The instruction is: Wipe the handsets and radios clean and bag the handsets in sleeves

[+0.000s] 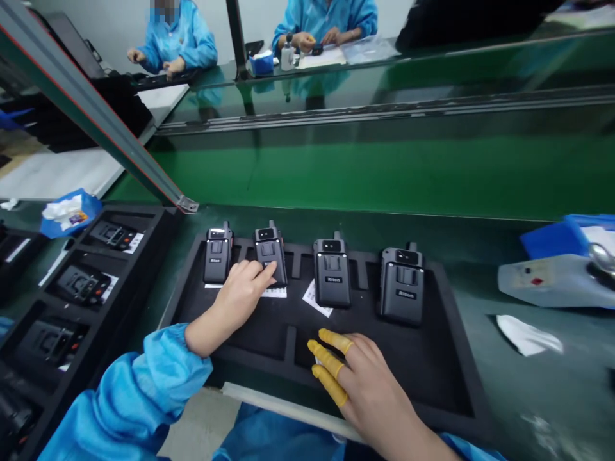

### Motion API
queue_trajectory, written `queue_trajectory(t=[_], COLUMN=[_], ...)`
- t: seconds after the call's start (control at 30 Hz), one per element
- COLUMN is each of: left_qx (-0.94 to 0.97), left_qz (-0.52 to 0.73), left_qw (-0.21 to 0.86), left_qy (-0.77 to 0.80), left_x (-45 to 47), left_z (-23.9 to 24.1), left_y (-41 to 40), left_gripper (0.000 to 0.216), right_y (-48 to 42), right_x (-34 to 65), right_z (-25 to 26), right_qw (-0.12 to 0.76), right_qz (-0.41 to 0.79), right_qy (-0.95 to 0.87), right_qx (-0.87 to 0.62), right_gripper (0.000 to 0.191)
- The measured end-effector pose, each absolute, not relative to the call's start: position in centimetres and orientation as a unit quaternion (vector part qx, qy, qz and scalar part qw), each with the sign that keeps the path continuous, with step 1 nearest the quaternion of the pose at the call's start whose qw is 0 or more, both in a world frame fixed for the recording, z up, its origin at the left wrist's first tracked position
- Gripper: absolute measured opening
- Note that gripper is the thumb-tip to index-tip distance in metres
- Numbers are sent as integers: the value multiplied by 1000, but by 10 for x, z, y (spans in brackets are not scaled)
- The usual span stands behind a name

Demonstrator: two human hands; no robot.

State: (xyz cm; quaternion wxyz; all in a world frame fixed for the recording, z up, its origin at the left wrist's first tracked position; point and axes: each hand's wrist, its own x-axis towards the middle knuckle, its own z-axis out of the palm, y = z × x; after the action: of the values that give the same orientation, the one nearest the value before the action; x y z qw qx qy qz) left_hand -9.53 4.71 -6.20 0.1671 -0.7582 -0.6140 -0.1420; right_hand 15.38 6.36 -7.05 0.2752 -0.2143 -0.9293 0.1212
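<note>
Four-slotted rows aside, several black handheld radios with stub antennas and "Riton" labels lie along the far side of a black foam tray point(384, 358). My left hand point(245, 291) is closed at the second radio point(270, 246) from the left, thumb across its lower face and fingers at its left edge. Left of it lies another radio point(218, 256); to the right are a third radio point(332, 275) and a fourth radio point(402, 288). Over the tray's near part, my right hand point(360, 378) wears yellow finger cots. A sliver of something white shows between its thumb and index finger, mostly hidden.
Another foam tray point(36, 298) with black devices stands at left, near a blue box point(89, 208). At right are a translucent bottle point(542, 280), a blue container point(552, 240) and a white scrap point(528, 336). A slanted metal post point(120, 134) rises at left. Two co-workers sit beyond the green partition point(360, 173).
</note>
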Motion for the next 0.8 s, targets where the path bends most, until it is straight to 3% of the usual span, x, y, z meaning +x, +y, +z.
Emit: queue_trajectory(t=[0.8], left_qx=[-756], left_qz=[-139], left_qw=[113], left_qy=[-630], left_x=[-94], left_z=[-62], left_y=[45], left_gripper=[28], right_y=[67], right_x=[153], right_z=[-63], right_qw=[272], right_qz=[151], right_qy=[-926], right_qx=[-214], right_gripper=[26])
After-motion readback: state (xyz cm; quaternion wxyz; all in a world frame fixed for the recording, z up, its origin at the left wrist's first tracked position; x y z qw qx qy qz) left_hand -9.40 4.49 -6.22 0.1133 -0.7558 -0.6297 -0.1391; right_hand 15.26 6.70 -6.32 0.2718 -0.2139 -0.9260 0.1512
